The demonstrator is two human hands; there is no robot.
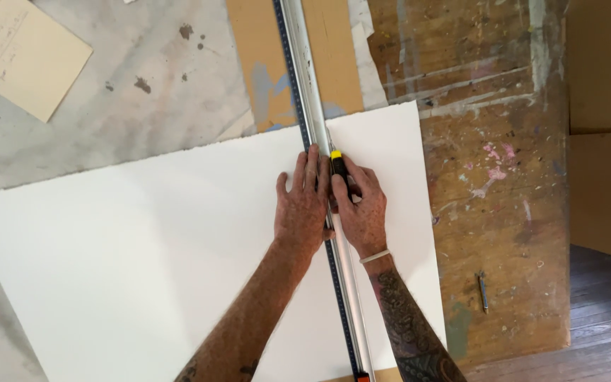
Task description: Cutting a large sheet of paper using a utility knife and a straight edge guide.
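White sheet point(143, 262), metal ruler point(305, 85), left hand point(302, 205) pressing

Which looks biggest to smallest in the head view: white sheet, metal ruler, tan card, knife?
1. White sheet
2. Metal ruler
3. Tan card, partly cropped
4. Knife, mostly hidden by the right hand

head view, straight down, close over the table point(503, 212)

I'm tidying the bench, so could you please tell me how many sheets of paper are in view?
2: a large white sheet under both hands and the ruler, and a cream sheet at the top-left corner. Others may lie out of view.
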